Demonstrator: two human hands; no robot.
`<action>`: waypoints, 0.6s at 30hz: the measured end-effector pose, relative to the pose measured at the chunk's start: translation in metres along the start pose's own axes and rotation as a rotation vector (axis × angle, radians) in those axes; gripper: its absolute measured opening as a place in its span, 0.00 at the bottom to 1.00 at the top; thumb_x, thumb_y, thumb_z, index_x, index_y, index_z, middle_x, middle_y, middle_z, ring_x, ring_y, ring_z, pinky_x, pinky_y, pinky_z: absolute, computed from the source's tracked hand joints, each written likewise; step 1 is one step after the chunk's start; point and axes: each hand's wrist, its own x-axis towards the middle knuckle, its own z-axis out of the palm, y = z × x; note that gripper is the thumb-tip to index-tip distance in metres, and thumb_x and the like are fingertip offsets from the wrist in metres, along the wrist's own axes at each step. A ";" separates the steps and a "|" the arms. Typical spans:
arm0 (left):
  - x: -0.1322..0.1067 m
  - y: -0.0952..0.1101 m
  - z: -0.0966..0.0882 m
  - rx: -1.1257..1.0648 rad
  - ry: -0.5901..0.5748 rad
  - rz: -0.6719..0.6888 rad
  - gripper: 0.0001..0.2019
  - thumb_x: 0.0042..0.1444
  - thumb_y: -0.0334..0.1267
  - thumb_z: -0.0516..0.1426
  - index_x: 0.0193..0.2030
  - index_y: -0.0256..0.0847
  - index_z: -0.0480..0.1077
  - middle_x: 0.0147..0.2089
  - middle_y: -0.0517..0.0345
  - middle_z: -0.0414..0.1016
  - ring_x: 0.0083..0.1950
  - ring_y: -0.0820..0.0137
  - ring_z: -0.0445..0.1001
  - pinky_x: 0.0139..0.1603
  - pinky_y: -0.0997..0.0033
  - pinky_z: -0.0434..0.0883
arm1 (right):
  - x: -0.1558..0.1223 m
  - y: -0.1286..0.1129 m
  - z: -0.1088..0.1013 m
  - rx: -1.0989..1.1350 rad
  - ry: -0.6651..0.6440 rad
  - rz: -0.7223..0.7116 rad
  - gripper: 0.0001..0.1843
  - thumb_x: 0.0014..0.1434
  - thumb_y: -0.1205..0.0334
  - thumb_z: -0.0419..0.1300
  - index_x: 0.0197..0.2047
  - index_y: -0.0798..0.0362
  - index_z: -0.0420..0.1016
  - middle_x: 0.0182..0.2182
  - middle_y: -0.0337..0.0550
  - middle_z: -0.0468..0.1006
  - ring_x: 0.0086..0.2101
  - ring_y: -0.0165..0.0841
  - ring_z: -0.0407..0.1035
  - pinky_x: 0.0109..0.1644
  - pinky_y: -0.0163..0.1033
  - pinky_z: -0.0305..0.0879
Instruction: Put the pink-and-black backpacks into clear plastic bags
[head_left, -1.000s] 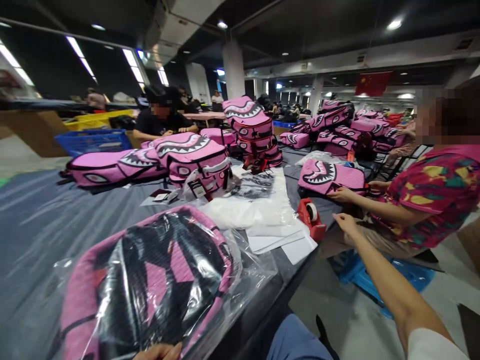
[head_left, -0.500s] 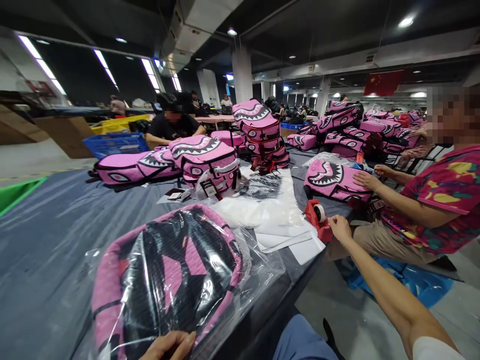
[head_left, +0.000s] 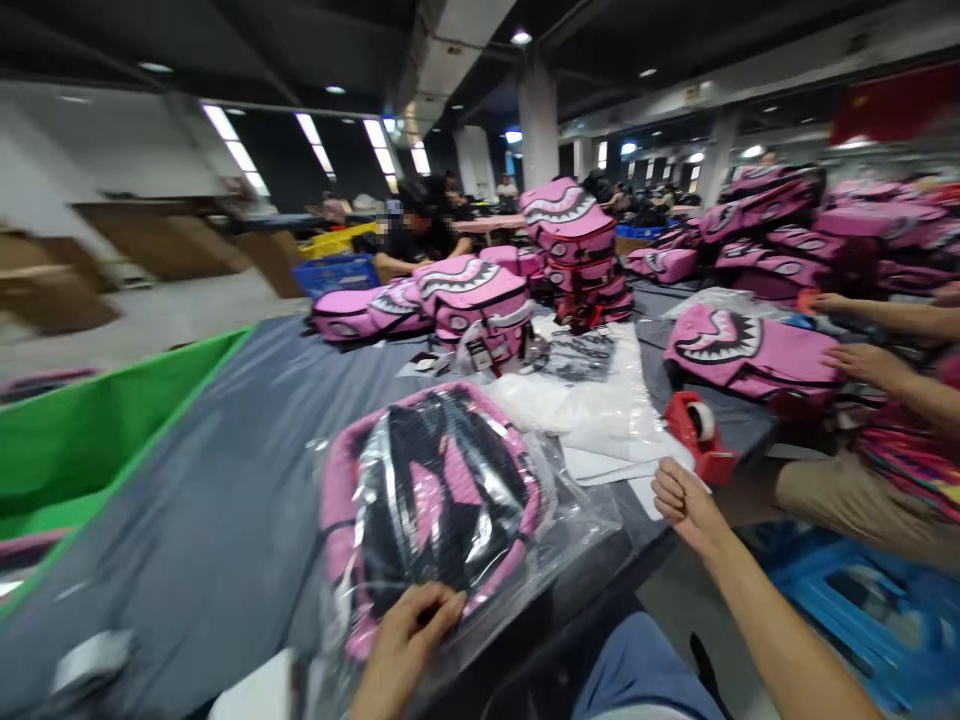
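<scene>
A pink and black backpack (head_left: 439, 480) lies straps up inside a clear plastic bag (head_left: 574, 515) near the table's front edge. My left hand (head_left: 412, 635) pinches the near edge of that bag, thumb and fingers together. My right hand (head_left: 686, 510) is closed, in the air just left of a red tape dispenser (head_left: 701, 440) with a white roll. Whatever sits between its fingertips is too small to make out. White sheets (head_left: 615, 455) and a pile of white plastic bags (head_left: 585, 405) lie behind my right hand.
Pink shark-mouth backpacks (head_left: 480, 300) are stacked at the back of the grey table (head_left: 247, 470). A green-walled bin (head_left: 127, 430) stands at the left. On the right, a co-worker's hands (head_left: 870, 365) rest around another backpack (head_left: 750, 350). A blue stool (head_left: 862, 590) is below.
The view has turned left, showing more of the green bin. My right hand has drawn away from the tape dispenser toward me. My left hand stays at the bag's near edge.
</scene>
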 end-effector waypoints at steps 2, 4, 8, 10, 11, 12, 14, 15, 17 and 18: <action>-0.001 0.008 0.001 -0.014 0.015 -0.009 0.26 0.50 0.64 0.59 0.19 0.43 0.73 0.22 0.56 0.71 0.30 0.64 0.69 0.33 0.67 0.65 | -0.003 -0.023 0.039 -0.060 -0.332 0.011 0.28 0.59 0.35 0.62 0.28 0.47 0.55 0.18 0.27 0.49 0.19 0.26 0.40 0.21 0.32 0.42; 0.000 0.011 0.002 -0.030 0.032 -0.053 0.22 0.50 0.58 0.59 0.20 0.42 0.74 0.23 0.56 0.71 0.31 0.64 0.69 0.34 0.67 0.63 | 0.001 -0.043 0.081 -0.254 -0.770 -0.039 0.26 0.62 0.37 0.61 0.30 0.49 0.60 0.21 0.29 0.55 0.22 0.26 0.46 0.25 0.33 0.46; 0.001 0.010 0.005 -0.036 0.036 -0.106 0.17 0.50 0.53 0.58 0.21 0.42 0.73 0.25 0.57 0.71 0.33 0.66 0.68 0.35 0.68 0.61 | 0.023 -0.050 0.166 -0.760 -1.431 -0.296 0.17 0.66 0.48 0.60 0.32 0.51 0.68 0.23 0.31 0.63 0.25 0.26 0.54 0.30 0.33 0.48; 0.001 0.010 0.006 -0.033 0.022 -0.110 0.17 0.51 0.52 0.58 0.21 0.42 0.72 0.25 0.58 0.72 0.32 0.67 0.67 0.36 0.68 0.61 | 0.032 -0.036 0.199 -0.998 -1.546 -0.427 0.11 0.64 0.55 0.62 0.32 0.50 0.70 0.22 0.30 0.65 0.24 0.26 0.55 0.30 0.33 0.46; 0.002 0.011 0.007 -0.029 0.012 -0.111 0.17 0.51 0.52 0.57 0.21 0.42 0.71 0.25 0.58 0.72 0.32 0.67 0.67 0.36 0.68 0.61 | 0.037 -0.027 0.211 -1.118 -1.571 -0.470 0.10 0.62 0.58 0.65 0.31 0.50 0.71 0.22 0.30 0.66 0.24 0.27 0.56 0.30 0.34 0.45; 0.002 0.011 0.007 -0.023 0.005 -0.111 0.17 0.52 0.51 0.57 0.21 0.42 0.71 0.24 0.58 0.72 0.32 0.67 0.67 0.36 0.68 0.60 | 0.041 -0.019 0.221 -1.229 -1.586 -0.495 0.11 0.59 0.59 0.67 0.29 0.49 0.71 0.21 0.30 0.66 0.24 0.27 0.56 0.30 0.34 0.44; 0.002 0.012 0.008 -0.002 0.008 -0.108 0.16 0.52 0.50 0.57 0.21 0.42 0.71 0.25 0.58 0.73 0.33 0.66 0.67 0.37 0.68 0.60 | 0.048 -0.008 0.230 -1.416 -1.529 -0.494 0.13 0.53 0.60 0.72 0.27 0.49 0.71 0.20 0.30 0.65 0.23 0.27 0.57 0.29 0.35 0.43; 0.002 0.013 0.008 0.008 0.010 -0.106 0.16 0.52 0.50 0.57 0.21 0.42 0.71 0.25 0.57 0.73 0.34 0.66 0.68 0.37 0.68 0.60 | 0.051 -0.006 0.230 -1.478 -1.454 -0.480 0.14 0.50 0.59 0.74 0.28 0.49 0.71 0.20 0.30 0.65 0.23 0.28 0.57 0.29 0.36 0.43; 0.001 0.014 0.007 0.018 0.009 -0.108 0.15 0.53 0.48 0.57 0.22 0.41 0.72 0.26 0.57 0.74 0.34 0.66 0.69 0.37 0.68 0.60 | 0.054 -0.009 0.224 -1.530 -1.243 -0.440 0.18 0.45 0.58 0.77 0.30 0.50 0.71 0.20 0.31 0.65 0.23 0.29 0.58 0.29 0.36 0.43; 0.001 0.015 0.006 0.022 0.005 -0.109 0.15 0.53 0.47 0.57 0.22 0.41 0.72 0.26 0.56 0.74 0.34 0.66 0.69 0.36 0.68 0.60 | 0.053 -0.012 0.219 -1.534 -1.142 -0.424 0.18 0.46 0.58 0.77 0.30 0.50 0.71 0.20 0.32 0.65 0.23 0.30 0.59 0.29 0.36 0.43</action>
